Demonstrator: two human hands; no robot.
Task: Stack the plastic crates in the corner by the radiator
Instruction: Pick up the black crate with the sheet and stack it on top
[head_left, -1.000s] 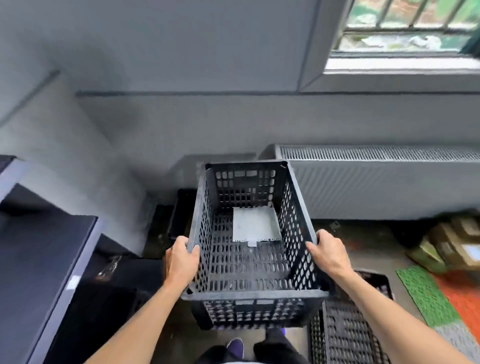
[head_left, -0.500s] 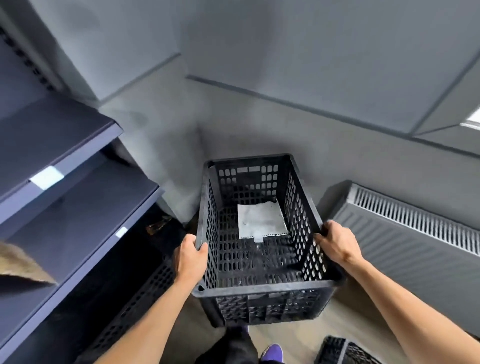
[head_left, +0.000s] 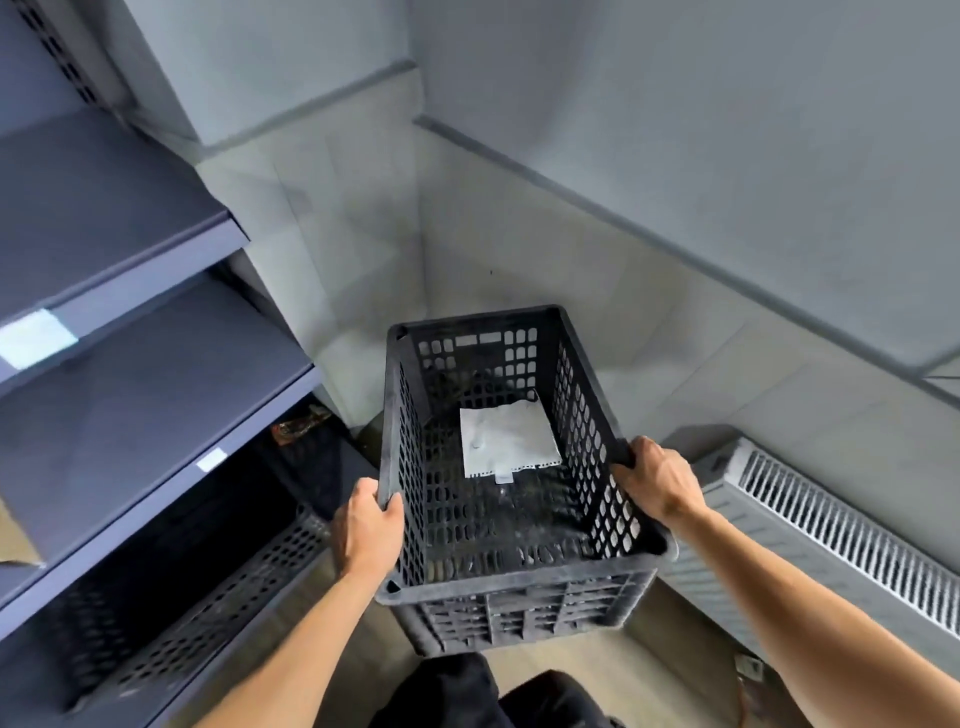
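Note:
I hold a black perforated plastic crate (head_left: 519, 597) in the air in front of me, over the corner where two grey walls meet. My left hand (head_left: 366, 530) grips its left rim and my right hand (head_left: 657, 480) grips its right rim. A white sheet of paper (head_left: 506, 439) lies on the crate's bottom. The white radiator (head_left: 831, 540) runs along the wall to the right of the crate. Another dark perforated crate (head_left: 218, 613) lies low on the floor to the left, partly under the shelves. The floor right under the held crate is hidden.
Dark blue metal shelves (head_left: 130, 364) stand at the left, with white labels on their front edges. A piece of cardboard (head_left: 15, 535) shows at the left edge. My dark trouser legs (head_left: 467, 691) are below the crate, on a beige floor.
My view has swung left from the radiator and window towards the corner and shelves. The crate stays in both hands and has come nearer to the corner.

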